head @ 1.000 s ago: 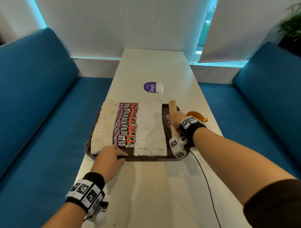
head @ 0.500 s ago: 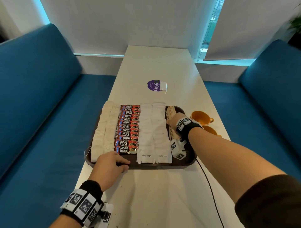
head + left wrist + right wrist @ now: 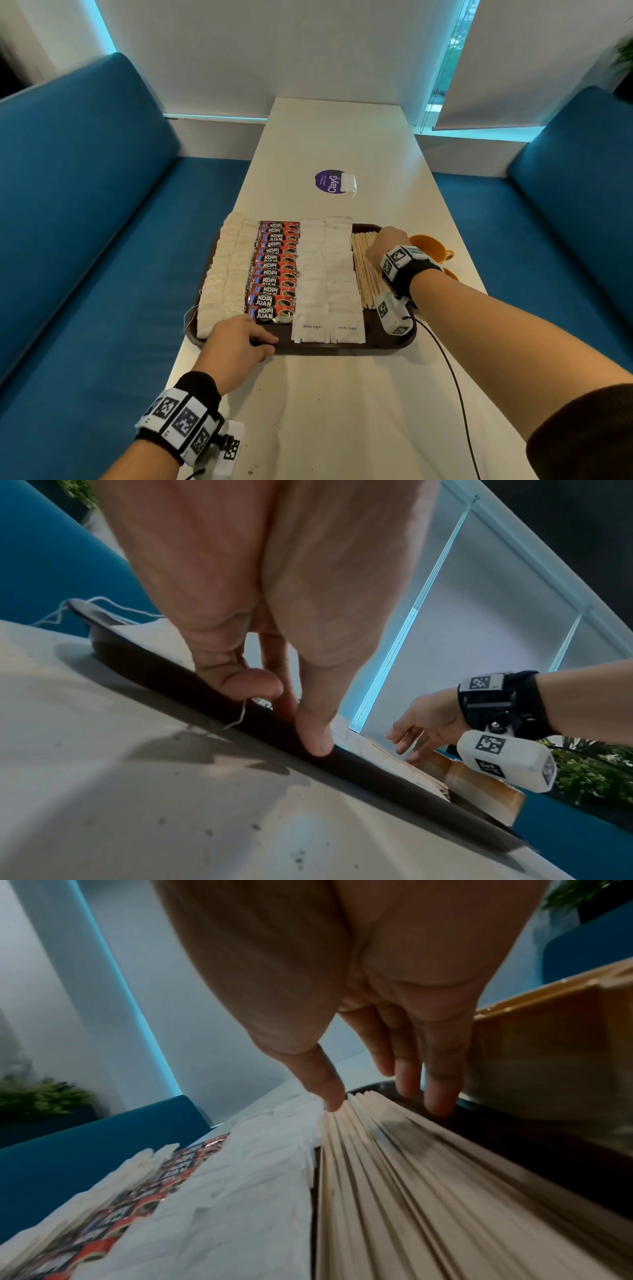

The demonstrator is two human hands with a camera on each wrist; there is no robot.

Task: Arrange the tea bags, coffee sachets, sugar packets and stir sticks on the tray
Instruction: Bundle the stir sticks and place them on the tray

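Head view: stir sticks (image 3: 368, 270), a held bundle a second ago, now lie fanned on tray (image 3: 342, 347) under spread right hand (image 3: 385, 245); left hand (image 3: 236, 342) presses tray rim, arrangement near complete

Paper, foil, wood and dark plastic are lying under my fingers (image 3: 441, 1096).

My fingers are touching pale, matt, smooth wooden stir sticks (image 3: 366, 270); the sugar packets (image 3: 327, 274) beside them are showing as soft, crinkled white paper, the coffee sachets (image 3: 274, 270) are gleaming with glossy red and black foil, and the tea bags (image 3: 226, 270) are looking like rough, fibrous off-white paper with thin cotton strings. The tray (image 3: 342, 347) is showing dark, smooth, faintly shiny plastic, resting on a matt, speckled cream desk (image 3: 342, 411).
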